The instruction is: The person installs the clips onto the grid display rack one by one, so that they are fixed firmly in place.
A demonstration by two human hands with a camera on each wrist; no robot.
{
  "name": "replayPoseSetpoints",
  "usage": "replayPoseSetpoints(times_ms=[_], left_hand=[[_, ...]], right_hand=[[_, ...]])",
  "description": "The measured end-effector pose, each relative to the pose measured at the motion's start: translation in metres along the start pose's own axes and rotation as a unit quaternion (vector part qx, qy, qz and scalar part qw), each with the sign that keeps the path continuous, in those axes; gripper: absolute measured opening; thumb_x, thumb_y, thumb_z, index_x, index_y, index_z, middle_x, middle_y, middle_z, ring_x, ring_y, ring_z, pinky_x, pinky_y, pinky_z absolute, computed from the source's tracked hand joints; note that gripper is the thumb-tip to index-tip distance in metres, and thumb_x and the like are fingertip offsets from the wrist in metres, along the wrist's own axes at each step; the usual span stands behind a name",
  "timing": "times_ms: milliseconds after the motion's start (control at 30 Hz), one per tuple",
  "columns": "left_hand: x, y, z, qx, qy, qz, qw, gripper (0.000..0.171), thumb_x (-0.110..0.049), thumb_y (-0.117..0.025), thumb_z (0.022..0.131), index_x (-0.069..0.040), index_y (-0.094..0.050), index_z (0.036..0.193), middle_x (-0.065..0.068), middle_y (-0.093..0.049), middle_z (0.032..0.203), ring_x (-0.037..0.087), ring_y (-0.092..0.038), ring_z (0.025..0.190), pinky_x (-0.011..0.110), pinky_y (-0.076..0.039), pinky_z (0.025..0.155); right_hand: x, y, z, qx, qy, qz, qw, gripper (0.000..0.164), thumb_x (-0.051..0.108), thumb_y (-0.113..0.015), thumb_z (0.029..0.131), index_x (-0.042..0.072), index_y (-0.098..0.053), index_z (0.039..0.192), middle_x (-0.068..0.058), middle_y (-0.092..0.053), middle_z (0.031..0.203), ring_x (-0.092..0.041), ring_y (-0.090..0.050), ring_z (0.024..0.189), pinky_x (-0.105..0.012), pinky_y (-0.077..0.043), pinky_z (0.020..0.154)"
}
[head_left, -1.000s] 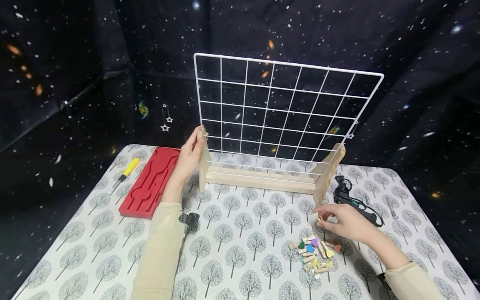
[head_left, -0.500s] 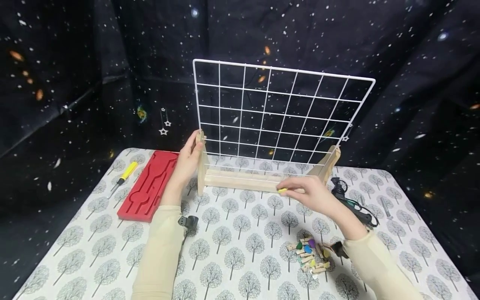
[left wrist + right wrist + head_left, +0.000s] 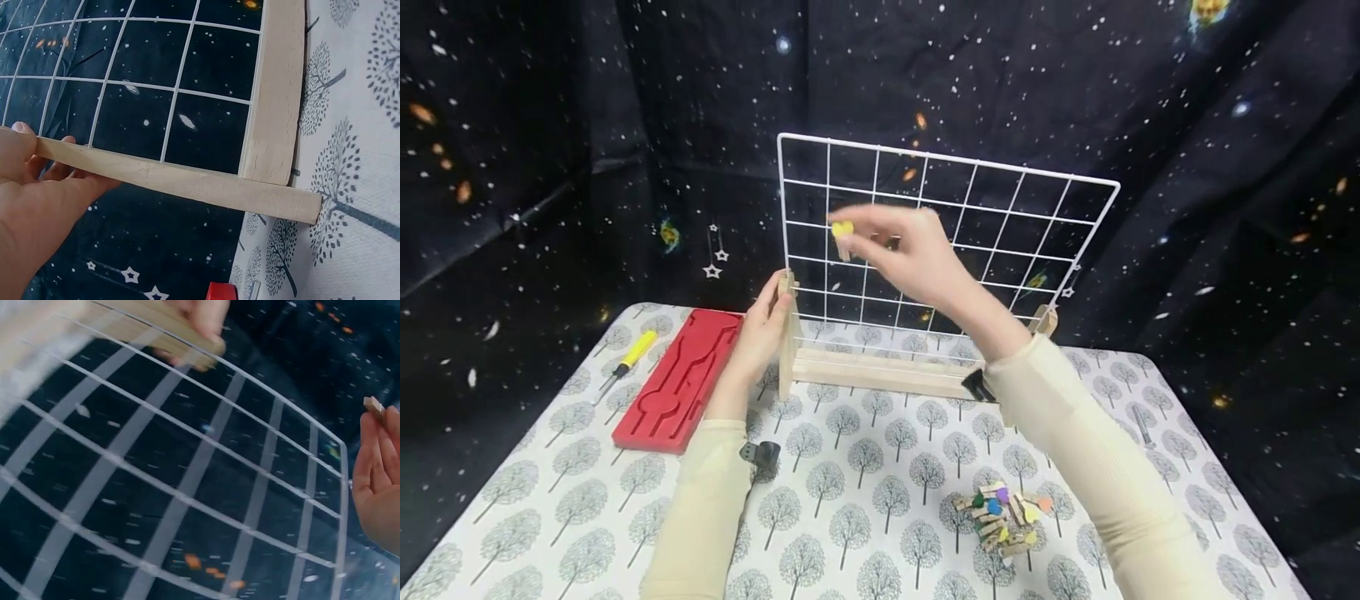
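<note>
My right hand [image 3: 917,254] is raised in front of the upper left of a white wire grid [image 3: 927,156]. Between its thumb and fingers it pinches a small wooden clothespin [image 3: 843,229] topped with a yellow heart. In the right wrist view, the clothespin's bare wooden end [image 3: 374,406] sticks out past the fingertips. The grid stands tilted in a pale wooden stand [image 3: 880,377]. My left hand [image 3: 758,337] grips the top of the stand's left side post [image 3: 787,333]. Seen from the left wrist, thumb and fingers lie on either side of that post [image 3: 187,186].
Several clothespins with coloured hearts [image 3: 1003,518] lie in a pile at the front right. At the left are a red tray with cut-out recesses [image 3: 677,383] and a yellow-handled screwdriver [image 3: 632,354]. A small metal piece [image 3: 1142,423] lies to the right on the tree-print tablecloth [image 3: 850,533].
My right hand has travelled from beside the clothespin pile, up and to the left across the grid, carrying the yellow-heart clothespin. The left hand keeps its grip on the side post.
</note>
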State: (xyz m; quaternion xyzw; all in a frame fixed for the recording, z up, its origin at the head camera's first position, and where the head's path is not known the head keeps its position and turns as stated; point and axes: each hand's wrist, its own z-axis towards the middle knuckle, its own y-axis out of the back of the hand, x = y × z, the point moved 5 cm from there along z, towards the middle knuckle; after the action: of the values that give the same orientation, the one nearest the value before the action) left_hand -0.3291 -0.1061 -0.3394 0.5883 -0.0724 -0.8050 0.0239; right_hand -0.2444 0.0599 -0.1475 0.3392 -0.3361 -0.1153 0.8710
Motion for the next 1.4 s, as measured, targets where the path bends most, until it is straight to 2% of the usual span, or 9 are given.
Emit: replayPoseSetpoints(times_ms=[100, 167, 267, 400, 533, 633, 933, 1233, 1400], left_hand=[[0.000, 0.000, -0.001, 0.001, 0.001, -0.005, 1.0000, 0.049, -0.026, -0.037, 0.093, -0.019, -0.022, 0.138, 0.011, -0.035, 0.136, 0.023, -0.032, 0.124, 0.039, -0.023, 0.104], [0.002, 0.001, -0.002, 0.001, -0.001, -0.004, 1.0000, 0.048, -0.025, -0.037, 0.093, -0.019, -0.021, 0.138, 0.010, -0.035, 0.136, 0.022, -0.032, 0.124, 0.039, -0.024, 0.104], [0.001, 0.002, -0.003, 0.001, -0.002, -0.004, 1.0000, 0.048, -0.026, -0.037, 0.093, -0.019, -0.022, 0.138, 0.010, -0.036, 0.135, 0.022, -0.032, 0.124, 0.040, -0.024, 0.103], [0.000, 0.003, -0.001, 0.002, -0.005, -0.011, 0.9999, 0.049, -0.026, -0.038, 0.093, -0.019, -0.022, 0.138, 0.009, -0.037, 0.135, 0.021, -0.032, 0.124, 0.038, -0.024, 0.103], [-0.003, -0.003, 0.001, 0.008, -0.012, -0.021, 0.9997, 0.048, -0.024, -0.037, 0.093, -0.018, -0.021, 0.139, 0.010, -0.037, 0.135, 0.021, -0.033, 0.123, 0.037, -0.024, 0.103], [-0.006, -0.004, -0.001, 0.010, -0.012, -0.020, 0.9997, 0.048, -0.023, -0.037, 0.093, -0.016, -0.021, 0.139, 0.010, -0.037, 0.135, 0.021, -0.034, 0.123, 0.036, -0.024, 0.103], [-0.013, 0.004, -0.004, 0.004, -0.025, -0.027, 0.9993, 0.049, -0.023, -0.038, 0.092, -0.016, -0.022, 0.138, 0.011, -0.039, 0.133, 0.020, -0.033, 0.123, 0.036, -0.025, 0.104], [-0.013, 0.005, -0.003, 0.002, -0.020, -0.029, 0.9994, 0.048, -0.022, -0.038, 0.093, -0.018, -0.023, 0.138, 0.010, -0.039, 0.133, 0.020, -0.035, 0.123, 0.037, -0.026, 0.103], [-0.013, 0.005, -0.003, 0.005, -0.020, -0.030, 0.9993, 0.049, -0.020, -0.038, 0.093, -0.015, -0.022, 0.138, 0.011, -0.038, 0.134, 0.021, -0.034, 0.123, 0.038, -0.026, 0.103]], right_hand=[[0.014, 0.007, 0.025, 0.001, -0.008, -0.015, 1.000, 0.025, 0.012, -0.057, 0.084, 0.005, -0.061, 0.107, -0.007, -0.065, 0.077, -0.008, -0.058, 0.067, -0.021, -0.043, 0.057], [0.017, 0.008, 0.040, 0.004, -0.038, -0.005, 0.999, 0.025, 0.014, -0.057, 0.084, 0.006, -0.061, 0.108, -0.007, -0.066, 0.078, -0.008, -0.059, 0.072, -0.021, -0.043, 0.062], [0.020, 0.010, 0.059, -0.015, -0.082, 0.011, 0.996, 0.025, 0.017, -0.058, 0.083, 0.010, -0.062, 0.107, -0.004, -0.067, 0.083, -0.006, -0.060, 0.081, -0.020, -0.043, 0.071], [0.007, 0.015, 0.090, -0.062, -0.109, 0.025, 0.992, 0.029, 0.020, -0.062, 0.080, 0.016, -0.062, 0.108, 0.000, -0.066, 0.094, -0.004, -0.060, 0.085, -0.018, -0.045, 0.075], [-0.019, 0.023, 0.113, -0.102, -0.163, 0.023, 0.981, 0.032, 0.024, -0.066, 0.076, 0.020, -0.062, 0.107, 0.004, -0.064, 0.102, -0.001, -0.058, 0.092, -0.015, -0.044, 0.081], [-0.024, 0.024, 0.120, -0.118, -0.192, 0.028, 0.974, 0.028, 0.024, -0.068, 0.074, 0.018, -0.065, 0.101, 0.005, -0.065, 0.100, -0.001, -0.058, 0.093, -0.014, -0.042, 0.082], [-0.002, 0.013, 0.133, -0.149, -0.162, -0.016, 0.975, 0.015, 0.023, -0.070, 0.073, 0.017, -0.070, 0.086, 0.006, -0.068, 0.081, -0.002, -0.059, 0.075, -0.017, -0.041, 0.064], [-0.003, 0.009, 0.136, -0.112, -0.181, -0.051, 0.976, 0.012, 0.022, -0.067, 0.075, 0.017, -0.071, 0.086, 0.007, -0.068, 0.079, -0.004, -0.059, 0.072, -0.017, -0.042, 0.064], [-0.007, 0.008, 0.137, -0.106, -0.188, -0.060, 0.975, 0.013, 0.023, -0.067, 0.076, 0.017, -0.070, 0.087, 0.007, -0.068, 0.082, -0.004, -0.058, 0.075, -0.018, -0.042, 0.065]])
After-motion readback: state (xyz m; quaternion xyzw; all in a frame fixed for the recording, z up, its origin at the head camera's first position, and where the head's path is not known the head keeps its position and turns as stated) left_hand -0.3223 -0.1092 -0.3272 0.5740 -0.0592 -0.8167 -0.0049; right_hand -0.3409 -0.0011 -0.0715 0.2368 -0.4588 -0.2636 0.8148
